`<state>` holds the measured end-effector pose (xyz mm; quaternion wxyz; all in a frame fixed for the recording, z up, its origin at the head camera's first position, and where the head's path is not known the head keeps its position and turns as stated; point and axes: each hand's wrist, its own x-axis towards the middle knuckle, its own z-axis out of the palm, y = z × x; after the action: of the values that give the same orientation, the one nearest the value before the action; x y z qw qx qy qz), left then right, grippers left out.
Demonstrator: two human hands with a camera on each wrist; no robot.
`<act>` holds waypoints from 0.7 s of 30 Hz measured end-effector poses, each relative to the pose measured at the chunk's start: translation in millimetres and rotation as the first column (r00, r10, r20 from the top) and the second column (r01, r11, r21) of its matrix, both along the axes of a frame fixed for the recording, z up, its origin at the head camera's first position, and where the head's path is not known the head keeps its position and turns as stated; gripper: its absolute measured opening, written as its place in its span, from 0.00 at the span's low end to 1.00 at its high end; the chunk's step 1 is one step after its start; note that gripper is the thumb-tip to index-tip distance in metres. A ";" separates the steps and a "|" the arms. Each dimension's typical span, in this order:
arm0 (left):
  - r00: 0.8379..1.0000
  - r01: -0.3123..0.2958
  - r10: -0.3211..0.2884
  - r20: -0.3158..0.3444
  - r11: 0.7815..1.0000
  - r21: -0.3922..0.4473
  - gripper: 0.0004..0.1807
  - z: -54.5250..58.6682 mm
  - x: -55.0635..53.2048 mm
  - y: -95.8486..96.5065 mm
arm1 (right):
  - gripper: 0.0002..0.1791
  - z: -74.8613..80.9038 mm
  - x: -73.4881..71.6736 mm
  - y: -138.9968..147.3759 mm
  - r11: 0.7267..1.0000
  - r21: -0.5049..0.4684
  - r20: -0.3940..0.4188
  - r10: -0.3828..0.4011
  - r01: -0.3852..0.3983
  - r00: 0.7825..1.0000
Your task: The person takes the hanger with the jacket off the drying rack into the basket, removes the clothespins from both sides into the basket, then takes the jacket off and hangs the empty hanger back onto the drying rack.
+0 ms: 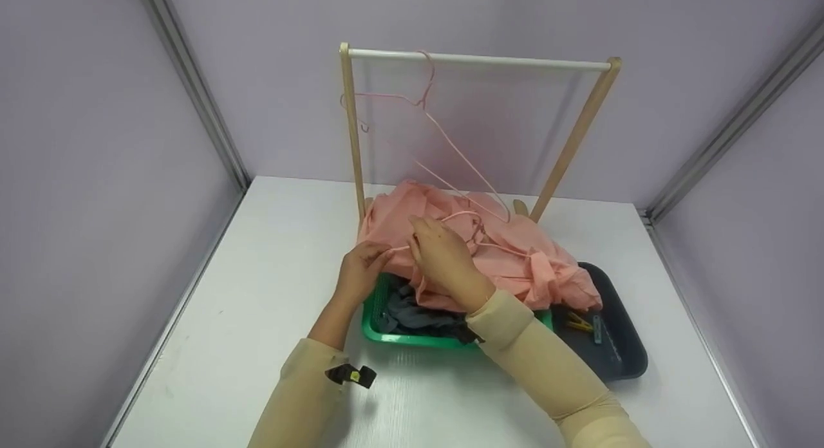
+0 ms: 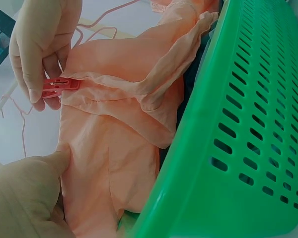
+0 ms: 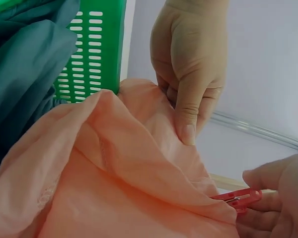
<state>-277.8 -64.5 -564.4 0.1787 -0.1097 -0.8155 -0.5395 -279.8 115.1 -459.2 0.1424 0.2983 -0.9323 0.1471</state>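
My left hand (image 1: 362,271) pinches the edge of a pink garment (image 1: 508,264) between thumb and fingers. To its right, my right hand (image 1: 444,255) holds a small red clothespin (image 3: 238,199); the clothespin's jaws are on the garment's edge, clearest in the wrist views. A pink hanger (image 1: 505,247) lies on the garment, partly covered by it and by my right hand. Crumpled, the garment rests across a green basket (image 1: 412,338), and dark cloth (image 1: 418,313) shows inside the basket below it.
Behind the basket stands a rack with wooden legs (image 1: 353,132) and a white bar (image 1: 515,60). Another pink hanger (image 1: 454,145) hangs from the bar. A dark tray (image 1: 627,345) on the right holds a yellow clothespin (image 1: 579,322) and a blue-grey clothespin (image 1: 598,329).
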 end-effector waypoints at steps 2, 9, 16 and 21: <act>1.000 0.002 -0.002 0.005 1.000 0.000 0.12 0.5 0.2 -0.2 | 0.21 -0.5 0.0 0.8 1.000 -0.010 0.023 0.001 -0.001 1.000; 1.000 0.008 -0.008 0.005 1.000 0.003 0.12 0.3 -0.4 -0.1 | 0.20 -0.3 2.6 7.0 0.992 -0.125 0.085 0.030 -0.019 0.996; 1.000 0.013 -0.013 0.007 1.000 -0.005 0.12 1.3 0.0 -0.5 | 0.17 0.3 5.7 10.9 0.980 -0.200 0.093 0.007 0.012 0.996; 1.000 0.002 -0.002 0.005 1.000 -0.021 0.12 0.9 1.0 -1.2 | 0.13 -1.0 5.9 12.3 0.969 -0.246 0.108 0.033 -0.005 0.994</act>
<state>-276.8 -65.7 -563.4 0.1750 -0.1113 -0.8215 -0.5312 -273.9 127.4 -460.2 0.1246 0.2786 -0.9105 0.2791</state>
